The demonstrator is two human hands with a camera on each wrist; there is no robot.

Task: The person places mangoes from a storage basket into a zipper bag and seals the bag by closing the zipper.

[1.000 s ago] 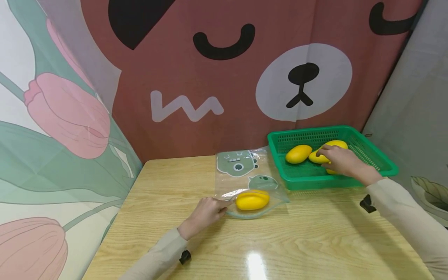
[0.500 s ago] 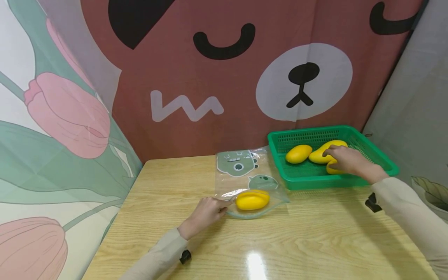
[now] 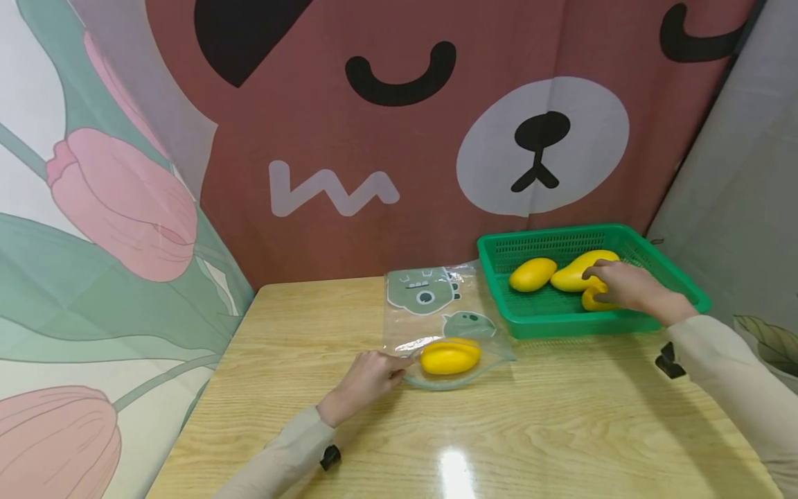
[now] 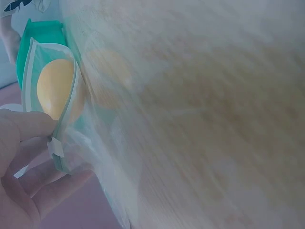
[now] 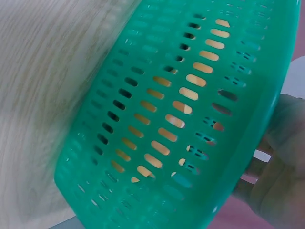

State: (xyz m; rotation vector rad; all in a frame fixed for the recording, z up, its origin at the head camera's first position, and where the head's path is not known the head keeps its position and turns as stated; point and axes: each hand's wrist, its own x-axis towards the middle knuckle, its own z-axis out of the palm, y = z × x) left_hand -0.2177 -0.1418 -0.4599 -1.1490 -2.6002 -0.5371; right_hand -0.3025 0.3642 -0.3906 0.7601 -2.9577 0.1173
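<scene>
My left hand (image 3: 364,382) pinches the left edge of the mouth of a clear zip bag (image 3: 399,326) with green cartoon prints. The bag lies flat on the table, and its white zip strip (image 4: 56,148) shows between thumb and fingers in the left wrist view. Just inside the mouth is a yellow mango (image 3: 450,357). My right hand (image 3: 630,285) reaches into a green basket (image 3: 548,326), fingers and thumb curled round the front mango (image 3: 592,298). Behind the perforated wall in the right wrist view, the fingertips are hidden.
Two more mangoes lie in the basket: one at the left (image 3: 533,275), and a longer mango (image 3: 576,272) behind my right fingers. The wooden table (image 3: 299,326) meets a printed bear curtain (image 3: 337,235) at the back. The basket's raised rim surrounds the fruit.
My right hand has shifted slightly right, from over the long mango to the front one, uncovering more of both. The left hand, bag and bagged mango have stayed put.
</scene>
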